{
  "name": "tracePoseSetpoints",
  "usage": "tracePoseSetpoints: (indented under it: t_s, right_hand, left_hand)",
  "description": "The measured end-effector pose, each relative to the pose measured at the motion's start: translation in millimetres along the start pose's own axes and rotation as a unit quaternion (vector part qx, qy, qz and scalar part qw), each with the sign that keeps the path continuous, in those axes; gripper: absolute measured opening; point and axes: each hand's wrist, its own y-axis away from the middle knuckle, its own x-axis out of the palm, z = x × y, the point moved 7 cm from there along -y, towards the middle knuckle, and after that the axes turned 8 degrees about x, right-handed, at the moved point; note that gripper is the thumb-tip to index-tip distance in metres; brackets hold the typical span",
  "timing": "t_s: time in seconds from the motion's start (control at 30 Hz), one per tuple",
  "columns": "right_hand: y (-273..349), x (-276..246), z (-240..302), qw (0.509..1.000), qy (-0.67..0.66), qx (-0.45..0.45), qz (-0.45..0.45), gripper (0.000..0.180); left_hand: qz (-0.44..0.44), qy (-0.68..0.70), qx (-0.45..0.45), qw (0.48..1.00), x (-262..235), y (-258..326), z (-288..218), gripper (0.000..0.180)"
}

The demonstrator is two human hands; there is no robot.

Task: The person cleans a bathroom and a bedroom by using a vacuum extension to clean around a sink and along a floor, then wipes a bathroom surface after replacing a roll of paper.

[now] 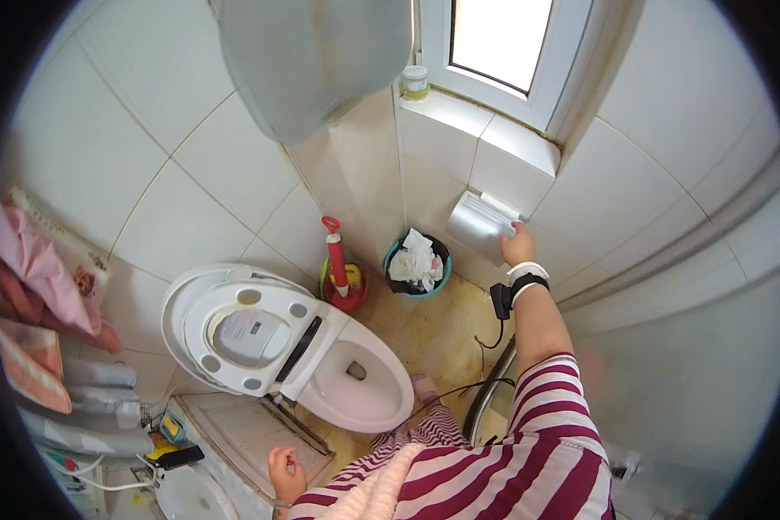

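Observation:
Reaching up at the right, my right hand (pixel 518 246) has its fingers closed on the right edge of a silver toilet paper holder (pixel 479 218) fixed to the tiled wall. A bit of white paper (pixel 499 204) shows along the holder's upper edge. My left hand (pixel 286 473) hangs low beside the toilet, its fingers loosely bent and a little apart, with nothing seen in it. The white toilet (pixel 364 381) stands before me with its seat and lid (pixel 250 334) raised.
A blue bin (pixel 425 290) lined with a black bag holds crumpled tissue. Beside it, a red-handled tool (pixel 336 262) stands in a red container. Pink towels (pixel 48 264) hang at the left. A window (pixel 503 43) opens above the holder. A black cable (pixel 468 388) runs near my legs.

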Motion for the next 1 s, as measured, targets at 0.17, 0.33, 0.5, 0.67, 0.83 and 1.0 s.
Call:
tracePoseSetpoints:
  t_s: [0.17,0.33,0.5,0.67,0.83,1.0]
  right_hand:
    - [-45,13,25,0.988,0.115,-0.099,-0.009,0.036]
    - [-61,37,25,0.975,0.19,-0.116,-0.02,0.031]
    - [-55,43,17,0.993,0.088,-0.071,0.043,0.027]
    - [77,22,152,0.685,-0.536,0.073,0.487,0.02]
    - [181,-37,215,0.581,-0.538,-0.007,0.61,0.023]
    - [211,-54,219,0.626,-0.518,-0.11,0.573,0.037]
  left_hand:
    - [0.085,-0.036,0.049,0.995,34,-45,-59,0.024]
    - [0.167,-0.052,0.041,0.984,53,-67,-80,0.022]
    - [0.204,-0.042,0.104,0.972,63,-122,-132,0.016]
    - [0.17,0.01,0.159,0.972,56,-198,-222,0.016]
    - [0.114,0.175,0.219,0.953,70,-269,-342,0.022]
    - [0.098,0.183,0.256,0.944,71,-260,-359,0.015]
